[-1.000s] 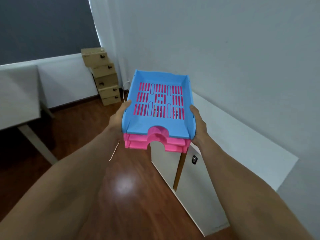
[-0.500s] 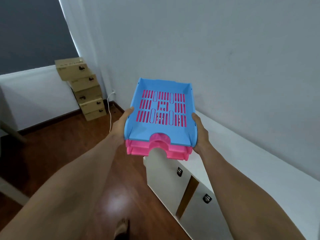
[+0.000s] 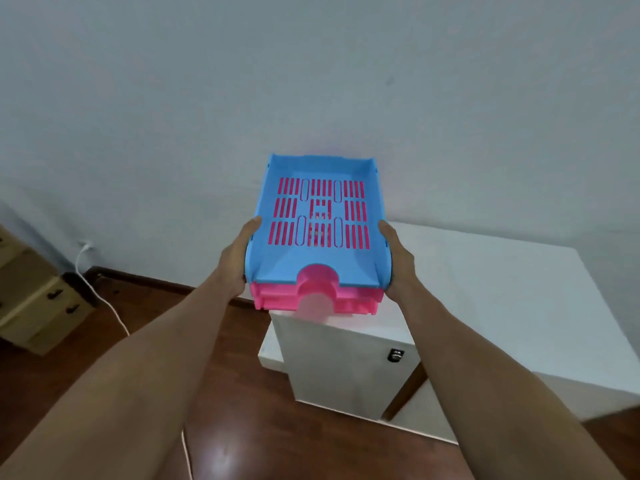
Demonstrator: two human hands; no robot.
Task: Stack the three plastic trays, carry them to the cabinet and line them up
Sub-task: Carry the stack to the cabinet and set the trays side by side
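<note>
A blue slotted plastic tray [image 3: 277, 251] sits on top of two pink trays [image 3: 277, 299], all nested in one stack. My left hand [image 3: 235, 261] grips the stack's left side and my right hand [image 3: 398, 265] grips its right side. The stack hangs in the air over the left front corner of the white cabinet [image 3: 485, 289]. The pink trays show only at their front edges and through the blue tray's slots. I cannot tell whether the stack touches the cabinet top.
The cabinet stands against the pale wall [image 3: 311, 81], with a small black lock [image 3: 396, 355] on its front. Cardboard boxes [image 3: 31, 299] are piled at the left, and a white cable [image 3: 100, 296] runs down from the wall over the dark wooden floor [image 3: 225, 410].
The view has swung right to face the cabinet. The stack, held the same way in both hands, has come from beside the cabinet to above its left front corner.
</note>
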